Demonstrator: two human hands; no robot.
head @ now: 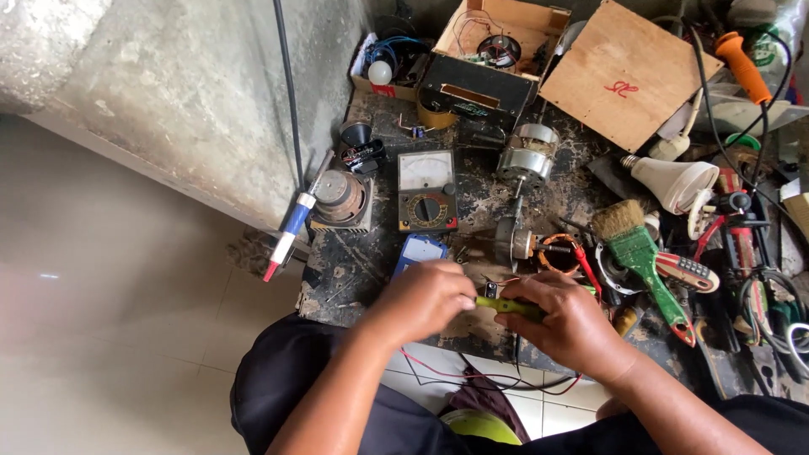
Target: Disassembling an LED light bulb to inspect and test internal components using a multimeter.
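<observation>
Head view shows both hands meeting at the near edge of the scarred dark workbench [354,270]. Right hand [569,324] is curled tight around a slim yellow-green plastic-handled tool [506,306], whose end the left hand [421,299] pinches between closed fingertips. Steady work likely means bracing both wrists, keeping clear of the red and black wires [438,371] below.

Person's body, head view. Both forearms bare from elbow to wrist; no sleeves visible on them. Left hand [425,299] and right hand [565,320]: bare, no gloves, no rings, no watch or wristband seen. Lower body: dark, near-black garment [278,379] over the lap and knees, plain, with soft folds.
</observation>
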